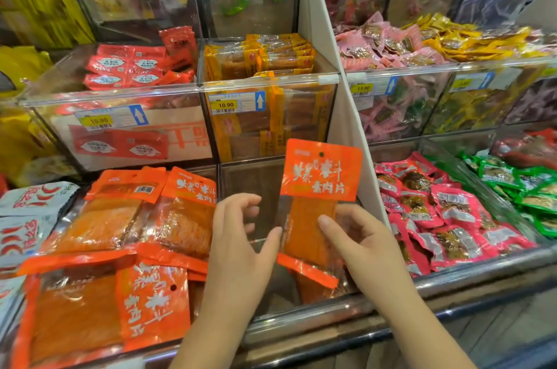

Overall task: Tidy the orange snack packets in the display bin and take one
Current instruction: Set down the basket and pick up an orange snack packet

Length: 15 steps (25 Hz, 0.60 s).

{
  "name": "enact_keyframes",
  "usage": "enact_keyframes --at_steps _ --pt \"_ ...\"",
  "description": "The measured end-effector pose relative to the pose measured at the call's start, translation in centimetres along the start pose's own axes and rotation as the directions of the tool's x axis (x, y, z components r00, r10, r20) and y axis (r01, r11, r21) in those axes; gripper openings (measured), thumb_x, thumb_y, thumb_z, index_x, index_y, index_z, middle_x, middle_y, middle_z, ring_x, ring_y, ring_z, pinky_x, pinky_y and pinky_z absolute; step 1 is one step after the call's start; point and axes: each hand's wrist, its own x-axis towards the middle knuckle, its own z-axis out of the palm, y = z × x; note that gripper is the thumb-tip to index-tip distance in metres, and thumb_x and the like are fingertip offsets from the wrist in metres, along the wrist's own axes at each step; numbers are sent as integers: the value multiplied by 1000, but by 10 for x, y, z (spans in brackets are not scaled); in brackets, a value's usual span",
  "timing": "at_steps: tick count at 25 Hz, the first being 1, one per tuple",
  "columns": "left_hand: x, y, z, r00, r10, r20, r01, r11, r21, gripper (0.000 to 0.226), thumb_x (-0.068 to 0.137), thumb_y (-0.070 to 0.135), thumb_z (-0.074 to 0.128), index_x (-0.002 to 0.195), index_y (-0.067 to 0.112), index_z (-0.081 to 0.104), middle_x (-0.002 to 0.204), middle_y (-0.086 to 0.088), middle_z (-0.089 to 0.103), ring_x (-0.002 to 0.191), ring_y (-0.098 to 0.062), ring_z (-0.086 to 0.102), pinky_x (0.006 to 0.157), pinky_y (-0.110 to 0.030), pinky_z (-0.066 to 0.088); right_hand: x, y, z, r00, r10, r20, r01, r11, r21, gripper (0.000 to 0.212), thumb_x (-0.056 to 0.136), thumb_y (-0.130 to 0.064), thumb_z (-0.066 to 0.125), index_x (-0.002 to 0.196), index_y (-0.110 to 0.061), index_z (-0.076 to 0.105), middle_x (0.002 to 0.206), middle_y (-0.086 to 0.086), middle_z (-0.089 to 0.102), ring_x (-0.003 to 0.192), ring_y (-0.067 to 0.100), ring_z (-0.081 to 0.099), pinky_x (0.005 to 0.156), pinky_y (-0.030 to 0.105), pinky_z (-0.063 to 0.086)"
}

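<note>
Lying jumbled in the left compartment of the display bin (301, 319): loose orange packets (99, 230), several askew, well left of both hands. Left grip (238, 236): fingers loosely curled and apart, holding nothing, thumb tip at the left edge of the held packet (321, 184), which stands upright over the middle compartment, long axis vertical, header up. Right grip (361, 248): thumb pressed on the packet's front, clamped on its lower half from the right, so likely the hand to lift it away.

Clear tiered shelf bins (120, 91) with yellow price tags (226, 105) flank a white divider (342, 115).
</note>
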Motion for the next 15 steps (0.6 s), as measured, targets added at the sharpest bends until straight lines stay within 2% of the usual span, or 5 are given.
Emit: enact_keyframes --at_steps 2,5,8,12,15 --pt "-2 0 3 985 125 116 -137 985 107 36 96 29 66 129 34 54 124 23 47 118 4 51 98 -14 45 1 2 2 1000 -24 -10 24 1000 -14 12 96 -27 67 107 -28 72 99 -9 77 93 7 72 78 27 59" --pt "-4 7 5 894 7 448 21 998 -58 59 90 60 58 144 39 46 136 24 51 122 9 53 97 -17 49 -4 2 2 985 -99 142 109 992 -61 23 101 -26 59 119 -29 73 111 -12 76 106 5 70 90 25 57" --pt "-1 7 2 913 -31 408 105 981 -161 33 95 46 62 128 46 56 123 24 66 111 8 62 94 -22 51 -7 3 4 982 -95 162 101 994 -28 29 99 -33 54 118 -26 75 114 -12 75 105 8 71 83 26 59" --pt "6 5 -5 896 -181 406 357 838 -413 26 101 30 53 125 37 61 118 18 72 111 -4 68 95 -32 56 -3 8 5 990 -134 -36 131 988 -81 35 89 -35 70 123 -33 67 110 -12 71 103 7 68 86 28 59" --pt "6 8 -7 899 -140 415 333 834 -440 30 96 30 56 126 29 61 118 14 73 111 -6 68 92 -32 58 -5 8 3 993 -87 82 89 996 -15 27 84 -39 72 110 -44 68 98 -8 72 90 7 68 79 28 59"
